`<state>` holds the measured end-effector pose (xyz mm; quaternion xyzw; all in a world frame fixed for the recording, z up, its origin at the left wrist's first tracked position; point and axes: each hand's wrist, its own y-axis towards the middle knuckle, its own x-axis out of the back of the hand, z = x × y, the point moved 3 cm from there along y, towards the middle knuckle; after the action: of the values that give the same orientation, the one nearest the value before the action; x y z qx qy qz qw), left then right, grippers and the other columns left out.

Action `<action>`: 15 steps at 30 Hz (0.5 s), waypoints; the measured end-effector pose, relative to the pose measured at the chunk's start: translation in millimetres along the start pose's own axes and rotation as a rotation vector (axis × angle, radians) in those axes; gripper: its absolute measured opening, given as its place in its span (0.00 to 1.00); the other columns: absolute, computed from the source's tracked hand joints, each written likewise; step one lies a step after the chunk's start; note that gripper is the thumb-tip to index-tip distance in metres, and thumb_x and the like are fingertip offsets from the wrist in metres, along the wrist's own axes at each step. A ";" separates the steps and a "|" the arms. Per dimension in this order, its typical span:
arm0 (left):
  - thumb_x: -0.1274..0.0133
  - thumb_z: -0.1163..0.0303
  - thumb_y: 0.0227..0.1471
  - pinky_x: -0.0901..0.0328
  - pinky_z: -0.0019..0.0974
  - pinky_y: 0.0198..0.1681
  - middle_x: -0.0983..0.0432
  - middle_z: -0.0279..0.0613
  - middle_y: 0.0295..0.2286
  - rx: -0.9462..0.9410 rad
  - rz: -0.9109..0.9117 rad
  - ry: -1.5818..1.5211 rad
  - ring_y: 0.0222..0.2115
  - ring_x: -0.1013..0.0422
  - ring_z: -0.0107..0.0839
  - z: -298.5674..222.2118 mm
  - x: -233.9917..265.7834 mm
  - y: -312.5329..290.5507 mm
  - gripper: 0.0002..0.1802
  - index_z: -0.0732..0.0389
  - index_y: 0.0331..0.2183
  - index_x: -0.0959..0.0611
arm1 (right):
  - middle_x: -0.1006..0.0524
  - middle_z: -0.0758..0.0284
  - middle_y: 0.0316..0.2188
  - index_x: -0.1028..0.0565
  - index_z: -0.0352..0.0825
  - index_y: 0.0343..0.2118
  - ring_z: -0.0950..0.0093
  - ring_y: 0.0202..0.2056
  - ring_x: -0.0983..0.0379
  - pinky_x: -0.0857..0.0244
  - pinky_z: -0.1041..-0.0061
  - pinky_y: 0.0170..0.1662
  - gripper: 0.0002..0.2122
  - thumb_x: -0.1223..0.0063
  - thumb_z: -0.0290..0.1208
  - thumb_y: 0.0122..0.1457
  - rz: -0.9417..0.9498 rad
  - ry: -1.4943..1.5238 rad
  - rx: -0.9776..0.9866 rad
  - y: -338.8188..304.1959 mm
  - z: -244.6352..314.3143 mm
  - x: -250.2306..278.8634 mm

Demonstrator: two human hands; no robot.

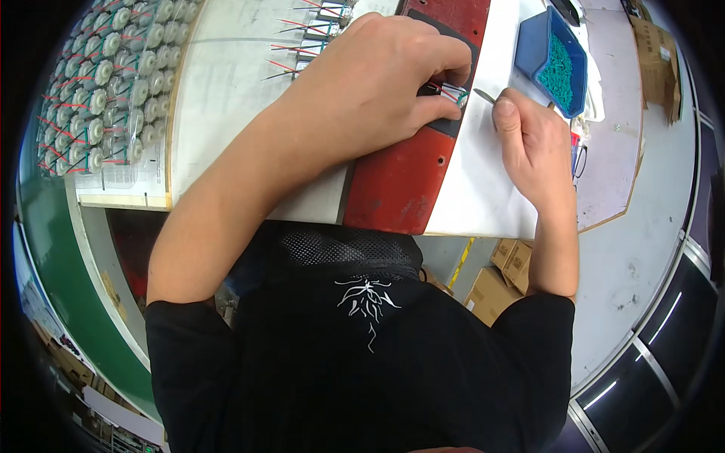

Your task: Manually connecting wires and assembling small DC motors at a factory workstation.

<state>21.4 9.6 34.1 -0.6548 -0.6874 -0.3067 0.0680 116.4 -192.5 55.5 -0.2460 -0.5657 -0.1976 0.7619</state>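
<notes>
A small wired part point(453, 93) is pinched between the thumb and forefinger of the left hand point(393, 72), over a dark plate point(445, 125) on a red block point(393, 185); whether it rests on the plate cannot be told. By the right hand point(535, 142), a thin pointed tool point(484, 96) is gripped, its tip aimed at the part, just right of the left fingers. Beyond the right fingers, green pieces point(558, 72) are held in a blue bin point(532, 49). Left of the left fingers, a row of wired parts point(320, 30) is laid out on the worktop point(234, 75). The pinched part is judged light, with a stiff body but soft, fragile wires; it is best taken by the body's sides, with the wire ends left unpulled.
</notes>
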 end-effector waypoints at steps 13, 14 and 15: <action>0.39 0.72 0.52 0.34 0.44 0.47 0.21 0.46 0.36 -0.370 -0.153 0.187 0.42 0.27 0.45 6.6 -1.3 -3.1 0.11 0.64 0.38 0.15 | 0.28 0.66 0.23 0.21 0.36 0.29 0.64 0.24 0.29 0.37 0.67 0.26 0.14 0.41 0.44 0.63 -0.136 -0.244 0.260 7.0 11.2 9.6; 0.39 0.72 0.52 0.34 0.44 0.48 0.21 0.45 0.36 -0.538 -0.266 0.273 0.42 0.27 0.45 4.3 -0.4 -6.3 0.10 0.64 0.38 0.15 | 0.28 0.66 0.24 0.21 0.36 0.29 0.64 0.24 0.28 0.37 0.67 0.27 0.14 0.41 0.43 0.63 -0.139 -0.254 0.257 7.4 11.0 11.4; 0.39 0.72 0.52 0.34 0.44 0.48 0.21 0.45 0.36 -0.538 -0.265 0.272 0.42 0.27 0.45 1.2 0.8 -6.1 0.10 0.64 0.38 0.15 | 0.28 0.66 0.24 0.21 0.36 0.29 0.64 0.25 0.28 0.37 0.67 0.27 0.14 0.41 0.43 0.63 -0.141 -0.265 0.251 6.6 9.7 12.2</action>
<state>15.9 11.2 31.5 -0.5072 -0.6455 -0.5682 -0.0565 116.3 -181.6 68.6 -0.1326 -0.6970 -0.1444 0.6897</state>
